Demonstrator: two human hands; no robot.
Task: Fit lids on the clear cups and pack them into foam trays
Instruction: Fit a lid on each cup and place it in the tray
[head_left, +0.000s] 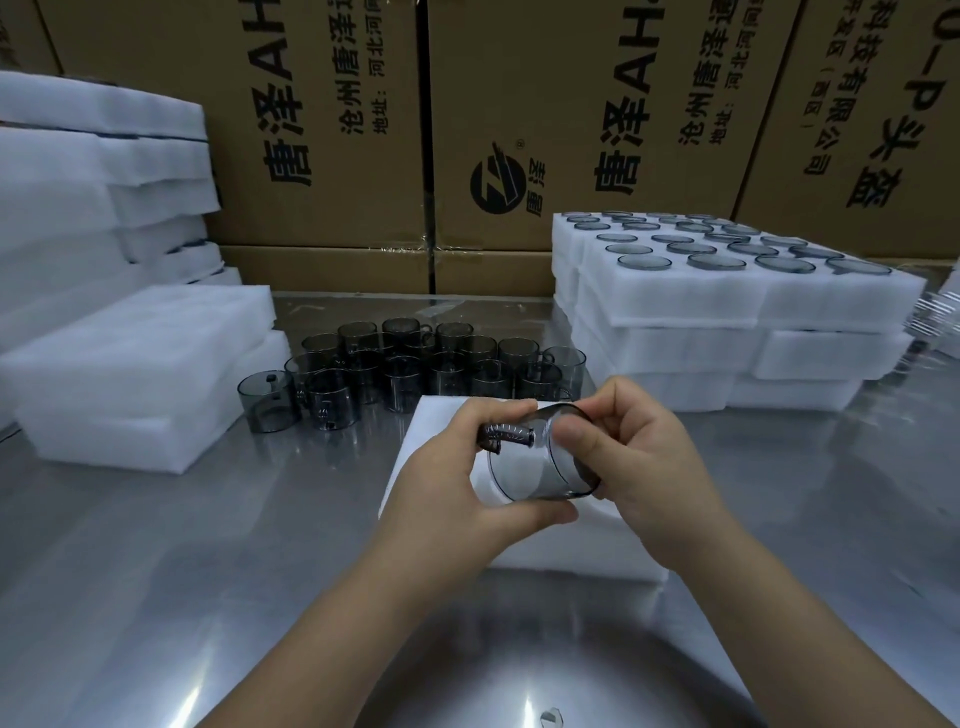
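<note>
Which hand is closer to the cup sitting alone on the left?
Left. The left hand is right of the lone cup; the right hand is farther right still.

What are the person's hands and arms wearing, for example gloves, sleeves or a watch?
Nothing shows: the left hand and the right hand are bare, without gloves or rings. The left forearm and right forearm are bare too, with no sleeve, watch or bracelet in view.

the cardboard boxes (332, 218) read "唐泽ah", "沧州唐泽", "地址:河北河间" and "科技有限公司", beside a round "唐泽" logo (497, 179).
</note>
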